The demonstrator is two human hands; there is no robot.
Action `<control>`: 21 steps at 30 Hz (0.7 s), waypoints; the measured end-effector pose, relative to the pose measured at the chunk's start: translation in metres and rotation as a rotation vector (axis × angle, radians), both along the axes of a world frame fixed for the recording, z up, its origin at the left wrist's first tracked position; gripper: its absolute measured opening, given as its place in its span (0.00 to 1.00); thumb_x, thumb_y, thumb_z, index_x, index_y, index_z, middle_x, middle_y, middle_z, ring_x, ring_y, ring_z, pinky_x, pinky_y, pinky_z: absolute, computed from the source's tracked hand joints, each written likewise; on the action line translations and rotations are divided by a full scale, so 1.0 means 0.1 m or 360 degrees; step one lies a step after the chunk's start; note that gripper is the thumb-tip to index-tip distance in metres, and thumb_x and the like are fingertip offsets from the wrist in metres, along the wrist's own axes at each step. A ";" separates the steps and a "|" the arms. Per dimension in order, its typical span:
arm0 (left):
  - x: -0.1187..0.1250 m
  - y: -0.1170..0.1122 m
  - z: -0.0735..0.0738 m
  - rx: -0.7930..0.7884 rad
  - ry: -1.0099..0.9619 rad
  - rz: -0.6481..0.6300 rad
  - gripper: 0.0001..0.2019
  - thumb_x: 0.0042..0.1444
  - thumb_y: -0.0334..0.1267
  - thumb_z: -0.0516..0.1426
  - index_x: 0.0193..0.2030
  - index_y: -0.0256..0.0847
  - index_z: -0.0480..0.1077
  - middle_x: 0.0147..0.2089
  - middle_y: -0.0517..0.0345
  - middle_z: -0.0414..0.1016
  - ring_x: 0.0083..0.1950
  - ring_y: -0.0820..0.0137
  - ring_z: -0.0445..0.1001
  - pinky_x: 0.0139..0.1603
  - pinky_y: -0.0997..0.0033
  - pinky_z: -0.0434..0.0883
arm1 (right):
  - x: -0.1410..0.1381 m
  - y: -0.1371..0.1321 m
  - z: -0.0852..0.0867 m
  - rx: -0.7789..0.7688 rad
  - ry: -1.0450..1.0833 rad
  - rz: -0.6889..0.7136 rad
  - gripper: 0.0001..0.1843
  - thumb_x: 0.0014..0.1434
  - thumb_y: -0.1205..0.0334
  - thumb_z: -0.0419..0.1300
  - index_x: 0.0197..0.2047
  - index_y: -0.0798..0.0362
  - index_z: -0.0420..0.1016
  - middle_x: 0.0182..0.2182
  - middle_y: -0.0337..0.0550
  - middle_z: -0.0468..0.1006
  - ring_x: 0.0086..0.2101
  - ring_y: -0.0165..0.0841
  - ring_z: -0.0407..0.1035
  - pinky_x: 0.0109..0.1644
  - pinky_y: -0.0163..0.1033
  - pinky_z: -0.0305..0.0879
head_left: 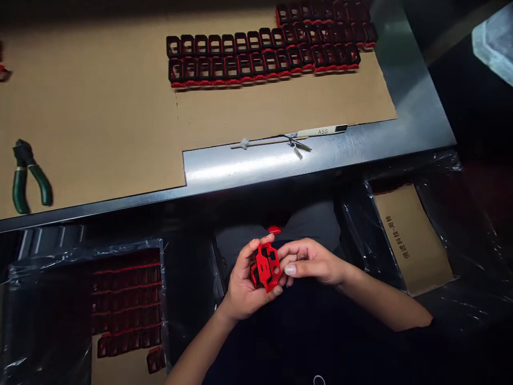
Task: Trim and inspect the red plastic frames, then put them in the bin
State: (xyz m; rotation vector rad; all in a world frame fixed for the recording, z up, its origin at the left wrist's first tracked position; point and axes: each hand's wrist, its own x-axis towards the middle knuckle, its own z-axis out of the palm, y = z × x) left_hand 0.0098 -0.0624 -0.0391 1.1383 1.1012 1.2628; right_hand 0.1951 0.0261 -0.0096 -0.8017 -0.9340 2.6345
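Both hands are held over my lap, below the table edge. My left hand (242,283) cradles a red plastic moulded frame (265,267) with rectangular cut-outs, and the fingers of my right hand (306,262) pinch its right side. A small red piece (274,230) lies just beyond the hands on dark grey cloth, apart from them. The frame's lower side is partly hidden by my fingers.
Two rows of black-and-red frames (260,59) lie on a cardboard sheet (96,133) over the steel table (256,168). Green-handled pliers (30,176) are at left. A label strip (323,131) and thin tool lie on the steel. Plastic-lined boxes sit left (128,299) and right (412,240).
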 end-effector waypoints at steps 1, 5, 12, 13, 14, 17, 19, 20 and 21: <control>0.00 0.01 0.00 0.0021 0.0028 -0.0014 0.39 0.55 0.44 0.67 0.70 0.57 0.53 0.68 0.44 0.67 0.67 0.55 0.70 0.62 0.52 0.73 | 0.00 0.00 0.01 -0.0020 -0.0020 -0.0018 0.23 0.54 0.50 0.71 0.45 0.58 0.79 0.29 0.43 0.83 0.30 0.29 0.77 0.37 0.34 0.73; 0.01 0.00 0.00 0.0113 0.0131 0.0002 0.38 0.56 0.41 0.67 0.68 0.54 0.53 0.68 0.43 0.67 0.67 0.56 0.70 0.62 0.53 0.73 | -0.02 0.04 0.07 0.0114 -0.0170 -0.0070 0.20 0.53 0.53 0.73 0.43 0.58 0.80 0.27 0.39 0.81 0.27 0.26 0.74 0.36 0.32 0.70; 0.01 -0.06 -0.03 0.0108 0.0082 0.0059 0.38 0.53 0.44 0.69 0.66 0.51 0.55 0.67 0.41 0.68 0.64 0.55 0.73 0.61 0.53 0.74 | -0.12 0.05 0.01 -0.0144 -0.0052 0.0026 0.23 0.50 0.53 0.75 0.43 0.58 0.77 0.27 0.37 0.81 0.25 0.25 0.74 0.32 0.31 0.72; 0.02 -0.06 -0.02 0.0087 0.0044 0.0053 0.38 0.52 0.45 0.69 0.65 0.51 0.56 0.67 0.41 0.68 0.63 0.55 0.74 0.60 0.54 0.74 | -0.13 0.05 0.01 -0.0180 -0.0046 0.0035 0.24 0.49 0.52 0.75 0.43 0.58 0.76 0.27 0.37 0.81 0.24 0.25 0.74 0.31 0.30 0.73; 0.02 -0.05 -0.01 0.0065 0.0006 0.0046 0.38 0.51 0.47 0.69 0.64 0.51 0.56 0.67 0.41 0.68 0.63 0.54 0.74 0.60 0.54 0.74 | -0.13 0.05 0.00 -0.0204 -0.0053 0.0034 0.25 0.49 0.52 0.75 0.43 0.58 0.76 0.28 0.37 0.81 0.24 0.25 0.75 0.30 0.30 0.73; 0.04 -0.02 0.03 -0.0036 -0.0057 0.0030 0.36 0.50 0.50 0.69 0.62 0.49 0.58 0.67 0.41 0.67 0.64 0.54 0.73 0.60 0.53 0.74 | -0.15 0.04 0.02 -0.0234 -0.0108 0.0006 0.25 0.47 0.53 0.76 0.42 0.58 0.75 0.27 0.36 0.80 0.24 0.25 0.75 0.28 0.28 0.73; 0.05 0.01 0.05 -0.0103 -0.0058 0.0018 0.34 0.50 0.50 0.70 0.59 0.48 0.59 0.67 0.41 0.67 0.65 0.53 0.72 0.60 0.51 0.73 | -0.17 0.05 0.05 -0.0257 -0.0146 -0.0017 0.26 0.46 0.52 0.77 0.41 0.58 0.74 0.25 0.35 0.79 0.23 0.25 0.74 0.26 0.28 0.72; 0.05 0.02 0.06 -0.0125 -0.0047 0.0015 0.33 0.49 0.50 0.70 0.58 0.47 0.60 0.66 0.41 0.67 0.65 0.53 0.71 0.61 0.51 0.73 | -0.18 0.05 0.06 -0.0272 -0.0162 -0.0028 0.26 0.45 0.52 0.77 0.40 0.58 0.73 0.25 0.34 0.78 0.22 0.25 0.73 0.25 0.27 0.72; 0.05 0.03 0.06 -0.0134 -0.0029 0.0015 0.33 0.49 0.51 0.70 0.57 0.46 0.60 0.65 0.42 0.67 0.65 0.53 0.71 0.61 0.50 0.73 | -0.18 0.05 0.06 -0.0286 -0.0177 -0.0040 0.26 0.45 0.52 0.77 0.39 0.57 0.72 0.24 0.34 0.78 0.21 0.24 0.73 0.24 0.27 0.72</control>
